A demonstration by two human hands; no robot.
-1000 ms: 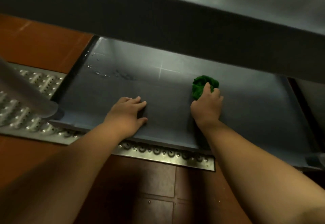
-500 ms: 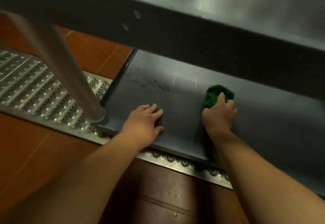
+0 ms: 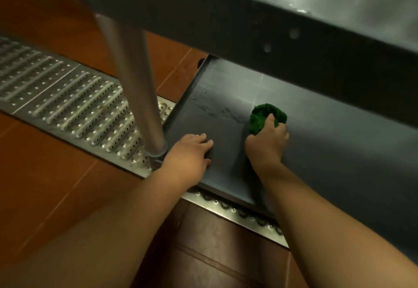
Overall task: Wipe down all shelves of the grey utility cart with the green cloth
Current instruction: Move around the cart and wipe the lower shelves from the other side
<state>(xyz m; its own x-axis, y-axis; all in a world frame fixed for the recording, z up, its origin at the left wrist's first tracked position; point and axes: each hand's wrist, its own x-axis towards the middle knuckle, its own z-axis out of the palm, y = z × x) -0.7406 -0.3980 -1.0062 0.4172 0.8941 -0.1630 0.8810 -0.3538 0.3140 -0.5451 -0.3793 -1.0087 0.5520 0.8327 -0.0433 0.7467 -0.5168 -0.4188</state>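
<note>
Floor of reddish-brown tile (image 3: 67, 186) lies nearest, with one perforated metal drain grate (image 3: 67, 102) running across it from the left and under the near edge of the cart; above it the bottom shelf (image 3: 339, 163) of the grey cart is the surface in hand, and the step looks to be the wiping of this lowest shelf toward its left end. Two hands are in view, both on that shelf; the left hand (image 3: 192, 152) lies flat near the near-left corner, fingers straight and pressing down, holding nothing, seemingly as a brace; the right hand (image 3: 268, 141) sits just to its right and a little farther in, its grip curled round the bunched green cloth (image 3: 263, 115), which is pressed against the shelf. One cloth only is visible. Just left of the cloth and farther in, a patch of water droplets and smears (image 3: 212, 109) shows on the shelf near its left rim; I judge the next move calls for carrying the cloth left and away over that wet patch and into the far-left corner, with steady downward pressure, and the bracing hand may need shifting so the strip beneath it is covered too. One round metal post (image 3: 135, 84) rises from the near-left corner, touching or nearly touching the left wrist; farthest and above, one upper shelf (image 3: 294, 27) overhangs, so two shelves are seen; whether the cart has more I cannot tell.
</note>
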